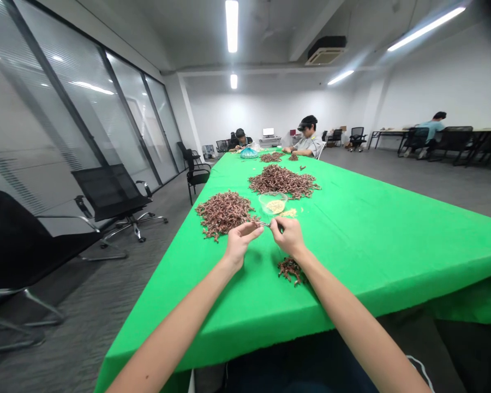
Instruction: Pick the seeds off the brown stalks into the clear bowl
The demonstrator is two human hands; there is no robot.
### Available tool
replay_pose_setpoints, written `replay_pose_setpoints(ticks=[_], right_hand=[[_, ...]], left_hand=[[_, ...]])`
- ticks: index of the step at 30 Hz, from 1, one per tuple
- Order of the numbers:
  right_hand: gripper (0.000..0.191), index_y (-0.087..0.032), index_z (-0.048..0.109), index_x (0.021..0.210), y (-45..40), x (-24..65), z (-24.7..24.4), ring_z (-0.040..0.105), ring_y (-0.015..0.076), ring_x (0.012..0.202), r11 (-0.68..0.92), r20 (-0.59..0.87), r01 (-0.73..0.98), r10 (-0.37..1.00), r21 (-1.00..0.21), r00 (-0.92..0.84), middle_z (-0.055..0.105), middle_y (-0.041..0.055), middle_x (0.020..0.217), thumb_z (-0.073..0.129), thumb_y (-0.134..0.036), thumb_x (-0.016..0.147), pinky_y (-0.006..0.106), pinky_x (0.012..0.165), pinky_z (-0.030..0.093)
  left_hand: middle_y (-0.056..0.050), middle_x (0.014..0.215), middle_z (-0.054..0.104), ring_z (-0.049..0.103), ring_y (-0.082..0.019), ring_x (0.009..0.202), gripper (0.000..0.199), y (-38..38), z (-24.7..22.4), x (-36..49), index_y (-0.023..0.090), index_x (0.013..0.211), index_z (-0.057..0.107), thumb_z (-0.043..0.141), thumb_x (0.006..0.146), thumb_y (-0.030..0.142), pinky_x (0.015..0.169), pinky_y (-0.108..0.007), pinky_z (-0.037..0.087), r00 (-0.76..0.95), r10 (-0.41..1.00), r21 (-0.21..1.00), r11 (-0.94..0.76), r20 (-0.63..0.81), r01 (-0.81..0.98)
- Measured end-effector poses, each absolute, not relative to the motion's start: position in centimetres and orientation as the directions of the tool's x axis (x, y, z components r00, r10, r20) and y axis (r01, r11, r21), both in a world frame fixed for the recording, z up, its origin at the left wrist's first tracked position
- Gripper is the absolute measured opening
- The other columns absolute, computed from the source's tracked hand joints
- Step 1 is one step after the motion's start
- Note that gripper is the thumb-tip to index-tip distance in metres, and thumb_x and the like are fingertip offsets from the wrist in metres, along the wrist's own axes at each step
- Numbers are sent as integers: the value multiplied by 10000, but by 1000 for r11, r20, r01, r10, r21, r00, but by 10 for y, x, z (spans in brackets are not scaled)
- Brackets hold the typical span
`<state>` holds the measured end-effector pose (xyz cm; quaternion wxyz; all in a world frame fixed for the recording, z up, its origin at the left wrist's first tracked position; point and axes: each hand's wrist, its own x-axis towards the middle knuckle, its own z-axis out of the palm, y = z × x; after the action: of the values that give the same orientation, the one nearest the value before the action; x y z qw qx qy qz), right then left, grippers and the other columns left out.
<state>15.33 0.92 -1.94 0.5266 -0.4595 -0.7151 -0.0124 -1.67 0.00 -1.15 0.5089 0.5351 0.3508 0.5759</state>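
Observation:
My left hand is closed in a pinch on a small reddish-brown knobbly piece, mostly covered by the fingertips. Close to its right, my right hand grips a thin metal tool whose tip points left at that piece. The tool is too small to name surely. Just behind my left hand lies a large heap of brown knobbly pieces. A clear bowl with pale bits in it stands beyond both hands, with more pale bits spilled beside it. A smaller brown pile lies partly behind my right forearm.
A green cloth covers the long table. Farther along it are another big brown heap, smaller piles and a blue plastic bag. Two people sit at the far end. Black chairs stand along the left side.

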Motion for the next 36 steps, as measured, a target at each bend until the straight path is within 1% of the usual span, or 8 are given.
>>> replay_pose_setpoints(ticks=[5, 10, 14, 19, 24, 27, 33, 36], right_hand=[[378, -193, 490, 587, 8, 152, -20, 380, 102, 494, 579, 755, 664, 655, -474, -32, 487, -11, 531, 437, -332, 934, 260, 544, 262], [359, -190, 495, 587, 9, 152, -19, 384, 99, 501, 575, 748, 665, 662, -477, -36, 492, -15, 545, 455, -312, 922, 262, 549, 260], [347, -190, 509, 596, 9, 152, -19, 386, 100, 500, 559, 743, 679, 669, -476, -30, 501, -14, 547, 456, -305, 919, 263, 548, 258], [335, -192, 529, 615, 9, 152, -20, 407, 103, 511, 537, 740, 708, 672, -458, -31, 529, -11, 563, 456, -306, 921, 258, 560, 270], [291, -194, 581, 675, 6, 151, -19, 474, 119, 551, 539, 757, 733, 651, -414, -51, 602, 17, 632, 461, -302, 918, 257, 583, 305], [274, -194, 604, 711, 4, 150, -18, 494, 131, 569, 526, 772, 751, 635, -399, -35, 638, 35, 675, 457, -293, 919, 262, 595, 323], [262, -191, 604, 731, 2, 149, -19, 514, 135, 581, 515, 782, 763, 622, -391, -19, 643, 35, 687, 450, -278, 925, 264, 607, 335], [252, -186, 612, 759, 1, 149, -18, 535, 138, 612, 540, 802, 763, 596, -356, -48, 646, 37, 705, 444, -269, 927, 261, 631, 347]], left_hand=[[-93, 1038, 742, 660, -178, 882, 369, 2, -11, -18, 164, 937, 775, 870, 624, 335, 831, -308, 514, 53, 978, 954, -183, 201, -238], [-106, 977, 746, 656, -143, 736, 400, 0, -6, -17, 149, 949, 772, 861, 634, 379, 766, -304, 532, 69, 990, 967, -106, 125, -232], [-117, 1000, 748, 680, -150, 733, 383, -1, -6, -18, 147, 966, 760, 832, 676, 387, 748, -297, 537, 105, 990, 968, -65, 93, -244], [-110, 1007, 751, 687, -138, 702, 380, -1, -7, -18, 146, 961, 751, 854, 655, 347, 769, -303, 545, 104, 992, 959, -39, 71, -281], [-102, 976, 754, 710, -171, 788, 416, -1, -3, -18, 137, 948, 740, 900, 584, 260, 868, -344, 541, 108, 992, 927, -16, 61, -374], [-95, 997, 747, 715, -182, 823, 426, -3, -1, -17, 142, 960, 737, 902, 579, 237, 920, -375, 528, 128, 988, 923, -27, 83, -384], [-85, 1036, 728, 705, -185, 865, 435, -4, -2, -16, 149, 954, 742, 909, 562, 237, 924, -380, 526, 107, 987, 917, -71, 123, -392], [-79, 1029, 724, 698, -178, 865, 424, -2, -5, -16, 145, 926, 739, 913, 546, 218, 915, -374, 530, 77, 989, 908, -83, 125, -410]])
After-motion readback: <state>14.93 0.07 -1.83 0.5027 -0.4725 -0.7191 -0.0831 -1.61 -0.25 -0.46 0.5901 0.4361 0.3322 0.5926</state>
